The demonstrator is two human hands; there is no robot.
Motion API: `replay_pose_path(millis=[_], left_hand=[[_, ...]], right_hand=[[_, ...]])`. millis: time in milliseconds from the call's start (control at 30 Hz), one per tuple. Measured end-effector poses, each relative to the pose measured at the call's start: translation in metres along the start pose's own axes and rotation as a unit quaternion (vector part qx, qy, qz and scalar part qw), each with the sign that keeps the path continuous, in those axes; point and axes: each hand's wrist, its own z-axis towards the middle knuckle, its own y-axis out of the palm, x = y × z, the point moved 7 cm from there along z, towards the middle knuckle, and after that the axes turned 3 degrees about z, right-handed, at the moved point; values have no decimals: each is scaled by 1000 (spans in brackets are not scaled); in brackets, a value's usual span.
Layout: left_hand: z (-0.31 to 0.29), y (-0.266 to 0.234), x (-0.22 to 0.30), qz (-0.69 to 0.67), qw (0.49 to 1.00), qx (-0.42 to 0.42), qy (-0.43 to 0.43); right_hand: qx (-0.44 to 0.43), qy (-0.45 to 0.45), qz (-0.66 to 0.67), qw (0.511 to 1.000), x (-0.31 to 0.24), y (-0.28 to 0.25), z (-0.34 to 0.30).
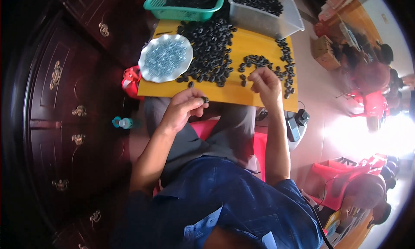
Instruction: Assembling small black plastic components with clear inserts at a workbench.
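My left hand (183,108) is closed over the near edge of the table, gripping a small black ring-like part (205,100) between thumb and fingertips. To its right, my right hand (266,84) is raised above the tabletop, thumb and forefinger pinched together; whatever is between them, if anything, is too small to make out. Just beyond its fingers lies a loose cluster of black parts (256,60). A large heap of similar black parts (209,50) covers the middle of the table. On the left, a white scalloped plate (143,72) is filled with small clear bluish pieces (167,57).
The yellow table (166,90) carries a green basket (186,14) and a translucent bin (270,25) at the far side, both holding black parts. Dark drawer cabinets (56,93) line the left. Red stools (328,184) and seated people are to the right.
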Motion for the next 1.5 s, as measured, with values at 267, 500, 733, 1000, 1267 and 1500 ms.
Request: replay_pose_path(millis=[267, 500, 733, 1000, 1267, 1500], left_hand=[[-4, -1, 3, 23, 1000, 1, -7], [-3, -2, -2, 25, 1000, 5, -13], [0, -5, -6, 22, 1000, 15, -7], [1, -4, -5, 33, 999, 21, -3], [0, -7, 0, 114, 991, 65, 32], [5, -3, -5, 163, 981, 83, 69]], right_hand=[[-186, 94, 201, 957, 16, 102, -38], [-217, 110, 242, 939, 22, 107, -45], [-213, 126, 235, 940, 26, 110, -46], [-200, 120, 218, 948, 31, 108, -46], [-197, 67, 160, 965, 34, 111, -47], [-112, 4, 27, 993, 27, 104, -48]])
